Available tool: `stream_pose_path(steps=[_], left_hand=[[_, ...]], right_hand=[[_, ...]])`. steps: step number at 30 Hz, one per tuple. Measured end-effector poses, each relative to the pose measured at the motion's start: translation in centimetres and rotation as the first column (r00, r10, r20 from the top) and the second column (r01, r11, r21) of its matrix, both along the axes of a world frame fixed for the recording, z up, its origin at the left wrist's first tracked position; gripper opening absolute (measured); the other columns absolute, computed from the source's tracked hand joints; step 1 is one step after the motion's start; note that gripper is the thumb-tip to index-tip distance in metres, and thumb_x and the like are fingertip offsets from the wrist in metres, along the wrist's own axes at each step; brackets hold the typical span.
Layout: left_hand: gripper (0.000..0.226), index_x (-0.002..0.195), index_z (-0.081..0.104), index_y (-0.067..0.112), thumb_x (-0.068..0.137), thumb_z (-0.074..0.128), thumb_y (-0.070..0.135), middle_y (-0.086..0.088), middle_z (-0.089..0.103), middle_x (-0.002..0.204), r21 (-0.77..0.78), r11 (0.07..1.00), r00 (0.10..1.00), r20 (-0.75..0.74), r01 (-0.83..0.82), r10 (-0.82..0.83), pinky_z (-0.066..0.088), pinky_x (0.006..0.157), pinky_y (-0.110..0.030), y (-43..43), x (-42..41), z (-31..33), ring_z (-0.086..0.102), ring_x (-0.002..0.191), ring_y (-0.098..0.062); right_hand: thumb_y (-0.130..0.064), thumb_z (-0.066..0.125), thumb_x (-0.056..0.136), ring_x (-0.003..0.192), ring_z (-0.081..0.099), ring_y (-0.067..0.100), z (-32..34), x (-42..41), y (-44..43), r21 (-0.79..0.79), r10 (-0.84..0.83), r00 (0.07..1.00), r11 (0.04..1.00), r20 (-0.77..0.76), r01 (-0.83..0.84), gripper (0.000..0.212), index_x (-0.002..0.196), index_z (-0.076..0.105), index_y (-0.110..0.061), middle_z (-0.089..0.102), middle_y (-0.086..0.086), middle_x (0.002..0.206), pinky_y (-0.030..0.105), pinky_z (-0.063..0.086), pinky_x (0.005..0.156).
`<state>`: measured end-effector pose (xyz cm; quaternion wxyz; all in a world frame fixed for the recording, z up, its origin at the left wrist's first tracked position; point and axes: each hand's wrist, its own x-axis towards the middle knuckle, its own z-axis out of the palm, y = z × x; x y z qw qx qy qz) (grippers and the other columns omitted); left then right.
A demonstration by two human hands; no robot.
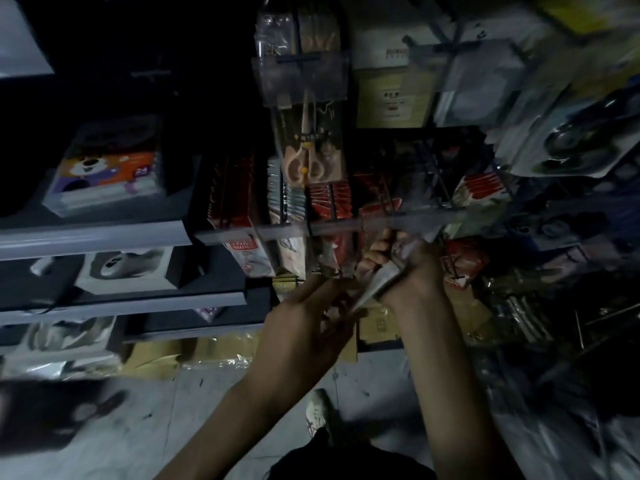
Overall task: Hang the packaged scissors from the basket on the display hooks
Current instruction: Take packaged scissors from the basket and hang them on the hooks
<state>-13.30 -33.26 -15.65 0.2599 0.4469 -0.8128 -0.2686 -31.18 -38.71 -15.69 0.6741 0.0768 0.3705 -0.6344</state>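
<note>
A clear pack of peach-handled scissors hangs on a display hook high in the middle. Below a grey price rail, my right hand grips a flat packaged item, which looks like scissors but is blurred. My left hand holds the lower end of that same pack from the left. Red and white packages hang in rows behind the rail. The basket is not in sight.
Grey shelves at the left carry boxed goods, among them a box with a cartoon bear. Blister packs hang at the upper right. Cardboard boxes stand on the floor, and my shoe shows below.
</note>
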Motion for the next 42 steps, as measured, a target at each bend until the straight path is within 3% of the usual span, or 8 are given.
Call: stream_pose_path(steps=[5, 11, 15, 17, 21, 28, 34, 42], left_hand=[[0.025, 0.121, 0.073, 0.023, 0.097, 0.073, 0.023, 0.010, 0.078, 0.103, 0.309, 0.935, 0.939, -0.237, -0.171, 0.250, 0.065, 0.073, -0.039, 1.1, -0.2, 0.3, 0.076, 0.090, -0.007], [0.028, 0.109, 0.071, 0.008, 0.085, 0.070, 0.023, -0.007, 0.079, 0.103, 0.611, 0.787, 0.789, -0.439, -0.088, 0.429, 0.065, 0.080, -0.042, 2.3, -1.1, 0.3, 0.077, 0.094, -0.025], [0.029, 0.114, 0.067, 0.003, 0.092, 0.067, 0.021, -0.013, 0.078, 0.109, 0.687, 0.726, 0.742, -0.503, 0.032, 0.443, 0.064, 0.087, -0.048, 2.8, -1.4, 0.4, 0.075, 0.102, -0.033], [0.033, 0.121, 0.064, 0.001, 0.094, 0.067, 0.020, -0.016, 0.077, 0.112, 0.682, 0.729, 0.732, -0.530, 0.067, 0.428, 0.063, 0.088, -0.046, 2.6, -1.6, 0.6, 0.075, 0.104, -0.034], [0.043, 0.120, 0.062, 0.000, 0.089, 0.070, 0.029, -0.010, 0.078, 0.111, 0.635, 0.772, 0.728, -0.535, 0.011, 0.430, 0.062, 0.091, -0.048, 1.3, -1.7, 0.8, 0.076, 0.105, -0.027], [0.011, 0.106, 0.074, 0.015, 0.099, 0.066, 0.017, -0.007, 0.080, 0.104, 0.322, 0.944, 0.707, -0.652, -0.071, 0.276, 0.062, 0.080, -0.030, -2.3, -0.8, 4.1, 0.077, 0.098, -0.022], [0.006, 0.102, 0.074, 0.009, 0.099, 0.069, 0.012, -0.008, 0.079, 0.095, 0.290, 0.951, 0.691, -0.665, -0.112, 0.284, 0.059, 0.070, -0.027, -5.1, -0.7, 6.9, 0.074, 0.083, -0.018], [0.020, 0.115, 0.072, 0.013, 0.096, 0.076, 0.019, -0.009, 0.078, 0.096, 0.249, 0.939, 0.539, -0.770, -0.239, 0.341, 0.059, 0.071, -0.025, -8.0, 0.2, 11.5, 0.074, 0.082, -0.016]], right_hand=[[-0.038, 0.046, 0.105, 0.106, 0.067, 0.027, 0.0, -1.6, 3.5, -0.026, 0.045, 0.998, 0.999, -0.047, -0.046, 0.039, 0.123, 0.068, -0.012, 0.074, 0.010, 0.112, 0.037, 0.050, 0.087], [-0.032, 0.065, 0.094, 0.108, 0.068, 0.025, 0.2, -3.2, 6.1, -0.118, 0.159, 0.935, 0.971, -0.318, -0.206, 0.031, 0.119, 0.070, -0.014, 0.075, 0.004, 0.109, 0.039, 0.049, 0.095], [-0.042, 0.073, 0.087, 0.111, 0.070, 0.016, 1.5, -3.1, 6.6, -0.137, 0.177, 0.688, 0.916, -0.704, -0.376, 0.031, 0.113, 0.075, -0.026, 0.077, -0.006, 0.113, 0.039, 0.051, 0.090], [-0.037, 0.075, 0.087, 0.108, 0.070, 0.009, 1.8, -3.0, 6.4, -0.173, 0.094, 0.569, 0.901, -0.817, -0.397, 0.029, 0.111, 0.074, -0.021, 0.077, -0.010, 0.109, 0.030, 0.051, 0.090], [-0.015, 0.074, 0.094, 0.096, 0.071, 0.008, 2.3, -2.6, 5.3, -0.287, -0.056, 0.484, 0.862, -0.873, -0.418, 0.010, 0.103, 0.075, -0.010, 0.077, -0.003, 0.097, 0.015, 0.052, 0.079], [-0.012, 0.072, 0.095, 0.088, 0.071, 0.003, 5.4, -2.3, 3.8, -0.328, -0.120, 0.426, 0.827, -0.897, -0.457, 0.004, 0.098, 0.074, -0.011, 0.076, -0.008, 0.088, 0.011, 0.050, 0.073], [-0.015, 0.074, 0.094, 0.085, 0.072, 0.003, 7.8, -1.8, 2.2, -0.351, -0.206, 0.359, 0.845, -0.910, -0.405, 0.003, 0.095, 0.075, -0.018, 0.077, -0.010, 0.088, 0.012, 0.051, 0.071], [-0.028, 0.074, 0.095, 0.081, 0.070, 0.005, 9.6, -1.5, 0.9, -0.355, -0.247, 0.328, 0.876, -0.912, -0.326, 0.010, 0.090, 0.072, -0.020, 0.074, -0.005, 0.085, 0.016, 0.050, 0.068]])
